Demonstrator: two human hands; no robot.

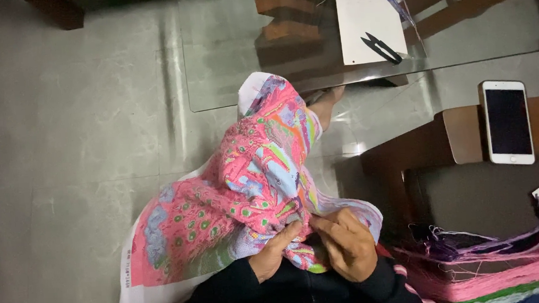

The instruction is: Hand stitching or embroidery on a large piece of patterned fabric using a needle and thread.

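Observation:
A large embroidered cloth [246,183], mostly pink with green, blue and orange patches and a white border, is bunched up over my lap and knee. My left hand [275,251] grips a fold of it near the bottom centre. My right hand [346,242] sits right beside it, fingers pinched on the cloth's edge. Whether a needle is between the fingers is too small to tell. Both sleeves are dark.
A glass table [229,62] stands ahead with a white sheet [367,20], black thread snips [381,48] and a pen [394,3] on it. A white phone [507,122] lies on a wooden armrest [462,134] at right. Skeins of coloured thread [493,269] lie at lower right. My foot [327,103] rests under the table.

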